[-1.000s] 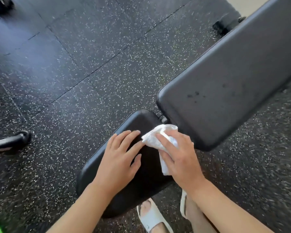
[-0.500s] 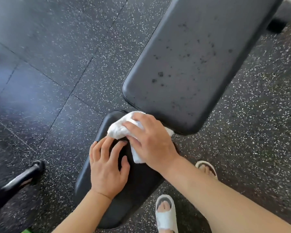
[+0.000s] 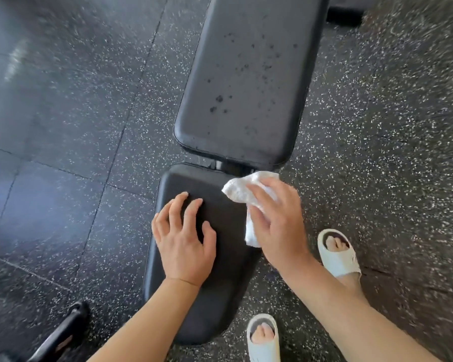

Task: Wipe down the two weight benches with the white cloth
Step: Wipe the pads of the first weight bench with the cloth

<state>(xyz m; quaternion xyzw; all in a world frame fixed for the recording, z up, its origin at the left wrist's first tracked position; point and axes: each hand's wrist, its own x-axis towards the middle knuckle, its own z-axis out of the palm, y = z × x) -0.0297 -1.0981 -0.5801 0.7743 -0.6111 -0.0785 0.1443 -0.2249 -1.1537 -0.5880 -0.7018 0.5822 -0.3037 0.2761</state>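
Swinging across since the frame half a second back, my right hand is now carrying the white cloth to the right edge of the seat pad, where before it was bunched at the pad's top left corner. I am gripping the cloth with fingers curled over it, one end poking out toward the hinge gap, the other hanging below my thumb over the pad's side. My left hand is resting on the seat with fingers spread and slightly bent, holding nothing and bracing the bench. Judging by this sweep, I am finishing the seat's upper end, and the work is at an early stage: the long back pad just beyond is carrying dark speckles and looking untouched, and no second bench is showing. Around me, the speckled rubber floor is stretching out, my feet in white slippers are standing beside the seat, and a black bar is lying at lower left. Nothing is blocking the back pad, though my own braced palm is covering part of the seat that may need wiping.
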